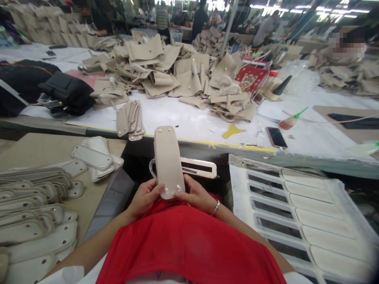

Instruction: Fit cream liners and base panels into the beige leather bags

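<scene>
Head view: left hand [145, 197] and right hand [197, 195] clasp beige panel [167, 157] near panel-filled tray [239, 197].

Strap piece [168, 159] between both hands; stacked pieces [35, 221] left, tray [340, 185] right, phone [276, 137] behind (on worktable [192, 118])

A big workshop hall under strip lights [325, 10] at the ceiling. A long white worktop [189, 120] runs across, yellow-edged, with a heap of beige cuts [177, 75], black bags [63, 94] and a phone [276, 137] on it. A tan side table [38, 152] stands left. A pole [229, 23] rises behind the heap. People [199, 17] work at far worktops behind
</scene>
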Motion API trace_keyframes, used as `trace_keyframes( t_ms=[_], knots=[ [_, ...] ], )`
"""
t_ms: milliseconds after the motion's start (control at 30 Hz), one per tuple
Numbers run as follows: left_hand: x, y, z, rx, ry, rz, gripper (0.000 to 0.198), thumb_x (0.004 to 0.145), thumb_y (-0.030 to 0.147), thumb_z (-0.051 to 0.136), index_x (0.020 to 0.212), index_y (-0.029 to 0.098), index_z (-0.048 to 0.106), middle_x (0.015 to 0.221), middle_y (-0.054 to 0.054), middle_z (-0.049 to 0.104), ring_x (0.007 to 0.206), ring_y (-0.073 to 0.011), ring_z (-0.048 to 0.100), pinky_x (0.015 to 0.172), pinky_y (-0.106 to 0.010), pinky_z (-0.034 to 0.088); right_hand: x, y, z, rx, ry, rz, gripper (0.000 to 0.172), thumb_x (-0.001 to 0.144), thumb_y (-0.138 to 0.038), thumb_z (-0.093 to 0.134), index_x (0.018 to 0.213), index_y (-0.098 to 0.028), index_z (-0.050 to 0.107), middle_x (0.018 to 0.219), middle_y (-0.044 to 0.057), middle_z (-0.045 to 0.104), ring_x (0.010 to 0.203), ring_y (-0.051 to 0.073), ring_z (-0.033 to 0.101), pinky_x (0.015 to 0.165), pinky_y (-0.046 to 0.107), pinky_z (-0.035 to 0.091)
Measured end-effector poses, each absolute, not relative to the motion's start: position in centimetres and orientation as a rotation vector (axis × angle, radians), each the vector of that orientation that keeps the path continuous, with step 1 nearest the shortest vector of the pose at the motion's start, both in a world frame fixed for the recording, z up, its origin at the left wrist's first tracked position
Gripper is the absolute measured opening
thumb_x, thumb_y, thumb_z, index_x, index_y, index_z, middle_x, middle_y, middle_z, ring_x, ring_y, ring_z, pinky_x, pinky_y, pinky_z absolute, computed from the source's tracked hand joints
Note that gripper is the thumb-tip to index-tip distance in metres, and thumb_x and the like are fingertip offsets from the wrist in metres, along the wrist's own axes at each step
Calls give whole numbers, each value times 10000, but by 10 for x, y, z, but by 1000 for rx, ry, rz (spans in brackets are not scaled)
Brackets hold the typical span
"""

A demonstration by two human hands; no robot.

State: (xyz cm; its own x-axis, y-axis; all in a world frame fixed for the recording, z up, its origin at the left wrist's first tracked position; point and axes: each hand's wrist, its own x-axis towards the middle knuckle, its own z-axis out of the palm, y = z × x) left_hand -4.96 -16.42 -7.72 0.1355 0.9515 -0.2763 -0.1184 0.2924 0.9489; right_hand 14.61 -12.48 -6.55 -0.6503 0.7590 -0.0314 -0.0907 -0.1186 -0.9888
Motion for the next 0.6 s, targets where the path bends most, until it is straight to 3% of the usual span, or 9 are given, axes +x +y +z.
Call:
trace_keyframes(
  t_ms=[167, 600],
  knots=[
    [-48, -166, -61, 1171, 1233, 864, 458, 671, 390, 715, 1012, 142, 536, 966, -60, 647, 875, -205, 607, 759, -296, 483, 146, -124, -71, -771, -1557, 1820, 564, 756, -373, 656, 1232, -169, 432, 1194, 81, 537, 1038, 198, 519, 897, 328, 423],
    [-57, -168, -63, 1289, 1386, 834, 404, 675, 456, 671, 908, 148, 552, 806, -24, 619, 747, -173, 575, 654, -271, 477, 131, -123, -67, -778, -1601, 1834, 523, 771, -373, 641, 1201, -165, 428, 1136, 82, 595, 1027, 192, 555, 912, 347, 431]
  ],
)
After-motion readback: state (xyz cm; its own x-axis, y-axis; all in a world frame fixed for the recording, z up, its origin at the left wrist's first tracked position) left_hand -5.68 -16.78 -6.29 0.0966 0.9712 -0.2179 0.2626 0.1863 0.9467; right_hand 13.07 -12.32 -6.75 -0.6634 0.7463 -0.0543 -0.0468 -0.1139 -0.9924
